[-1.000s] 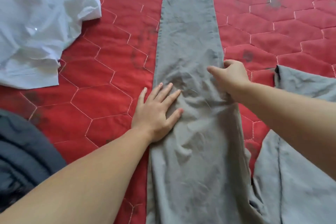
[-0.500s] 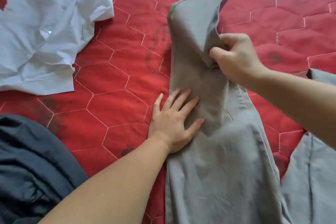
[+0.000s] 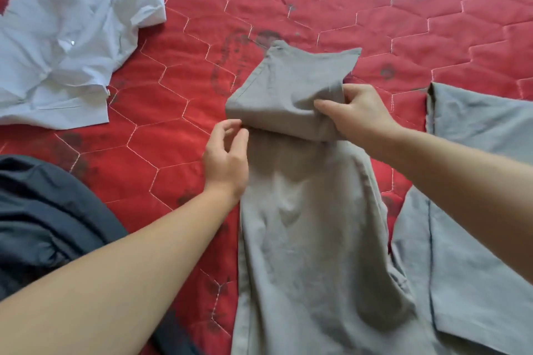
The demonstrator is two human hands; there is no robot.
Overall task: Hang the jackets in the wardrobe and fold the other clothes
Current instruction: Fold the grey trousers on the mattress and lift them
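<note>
Since a moment ago, my right hand [image 3: 356, 112] has pulled the far end of the grey trousers [image 3: 311, 210] back toward me, doubling it over; its fingers grip that fold. My left hand [image 3: 226, 157] has lifted off the cloth and now pinches the fold's left edge. Left of it lies a white shirt [image 3: 66, 37].

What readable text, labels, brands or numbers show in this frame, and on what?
None readable.
Grey trousers, held by the left hand and right hand: no tag or print visible.
White shirt: no lettering; just a small shiny spot, maybe a button.
Dark garment, second grey garment: plain.
Red quilt: only stitching and dark stains.
</note>
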